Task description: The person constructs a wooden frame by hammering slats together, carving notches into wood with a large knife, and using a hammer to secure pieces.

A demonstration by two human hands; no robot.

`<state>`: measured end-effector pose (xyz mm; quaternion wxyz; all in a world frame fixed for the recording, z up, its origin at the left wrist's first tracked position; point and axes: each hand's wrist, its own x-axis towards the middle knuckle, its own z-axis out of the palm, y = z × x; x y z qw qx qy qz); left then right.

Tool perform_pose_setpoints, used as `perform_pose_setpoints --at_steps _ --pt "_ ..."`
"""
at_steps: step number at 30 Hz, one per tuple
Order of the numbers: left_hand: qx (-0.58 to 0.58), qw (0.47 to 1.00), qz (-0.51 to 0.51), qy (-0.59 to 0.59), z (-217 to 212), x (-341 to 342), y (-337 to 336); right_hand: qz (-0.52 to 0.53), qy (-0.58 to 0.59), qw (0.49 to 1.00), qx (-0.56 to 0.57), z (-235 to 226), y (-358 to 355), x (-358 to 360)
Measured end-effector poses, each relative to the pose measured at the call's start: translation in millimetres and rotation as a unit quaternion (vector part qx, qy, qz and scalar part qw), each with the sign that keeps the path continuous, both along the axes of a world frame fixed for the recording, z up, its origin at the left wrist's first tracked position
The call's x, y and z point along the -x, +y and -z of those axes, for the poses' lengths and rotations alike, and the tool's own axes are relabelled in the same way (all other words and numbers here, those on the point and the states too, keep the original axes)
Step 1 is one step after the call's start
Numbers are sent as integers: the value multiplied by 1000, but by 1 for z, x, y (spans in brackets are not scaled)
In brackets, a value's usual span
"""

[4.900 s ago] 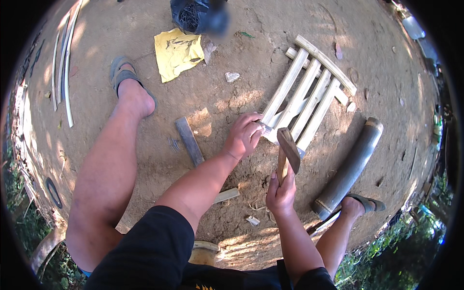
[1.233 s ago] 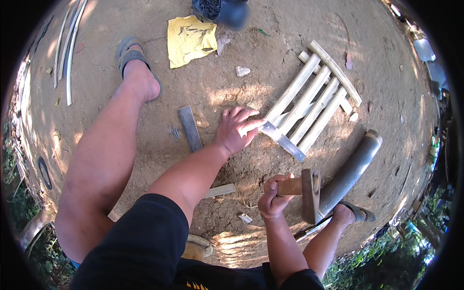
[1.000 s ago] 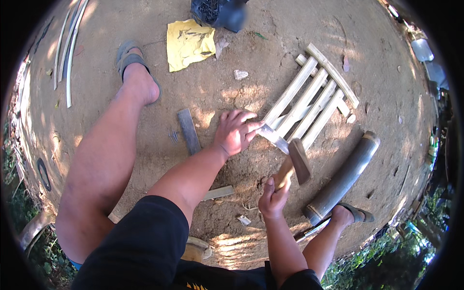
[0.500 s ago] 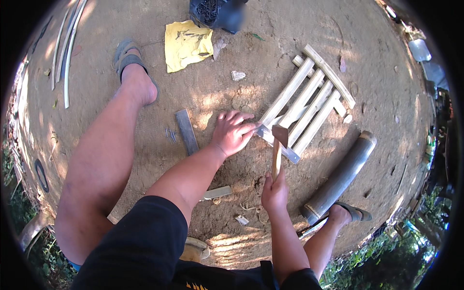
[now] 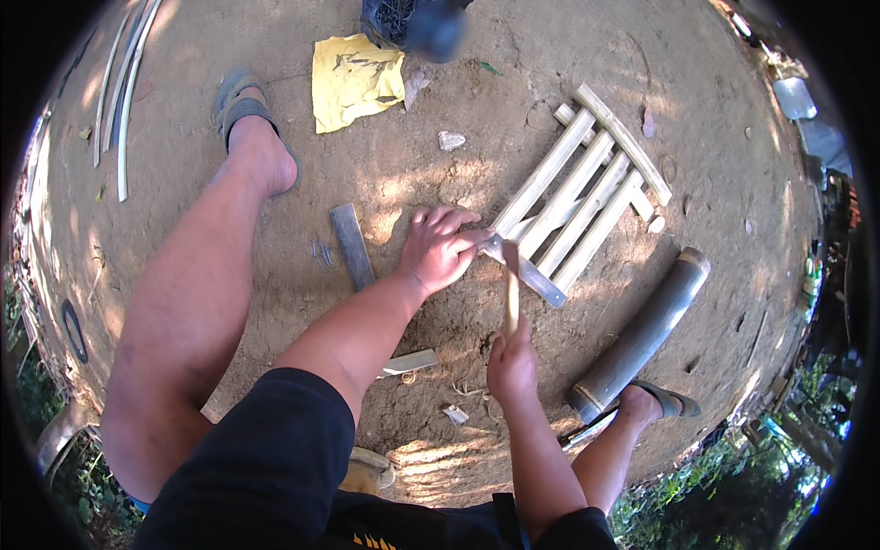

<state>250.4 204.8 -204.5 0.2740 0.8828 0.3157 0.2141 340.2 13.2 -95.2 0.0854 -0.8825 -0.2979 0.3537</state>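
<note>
A small frame of pale bamboo slats (image 5: 561, 215) lies on the ground to the right of centre. Across its near end runs a dark flat bamboo strip (image 5: 543, 284). My left hand (image 5: 440, 249) is at the strip's left end, thumb and forefinger closed on that corner, other fingers loosely bent. Whether a nail is between them is too small to see. My right hand (image 5: 513, 371) is wrapped round the wooden handle of a hammer (image 5: 511, 298). The hammer's head is over the strip, close to my left fingertips.
A thick dark bamboo pole (image 5: 642, 339) lies at the right by my foot. Left of my hand are a flat bamboo piece (image 5: 352, 246) and several nails (image 5: 321, 254). Farther off lie yellow paper (image 5: 356, 87) and a dark bag (image 5: 390, 20). Long strips (image 5: 128, 101) rest at far left.
The hammer's head has moved left and down, nearer to the strip's left end. My right hand has shifted slightly left with it. My left hand stays at the corner.
</note>
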Motion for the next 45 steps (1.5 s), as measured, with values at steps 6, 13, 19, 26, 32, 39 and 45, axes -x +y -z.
perform_pose_setpoints --at_steps 6,13,19,26,32,39,45 --pt "-1 1000 0 -4 -1 -4 3 74 1 986 -152 -2 -8 7" --pt "-24 1000 3 -11 5 1 1 39 17 994 -96 -8 -2 2" --pt "-14 1000 8 25 2 5 -4 -19 23 999 -35 -7 3 -3" --pt "-16 1000 -11 3 5 2 4 2 21 1000 8 -10 3 -14" --pt "38 998 10 44 -13 -5 2 129 -55 986 -87 9 -97 -6" --pt "237 960 -148 26 -29 -36 -26 114 -111 987 9 46 -186 7" --pt "352 912 -200 67 -10 -55 -23 122 -158 973 -116 42 -123 -3"
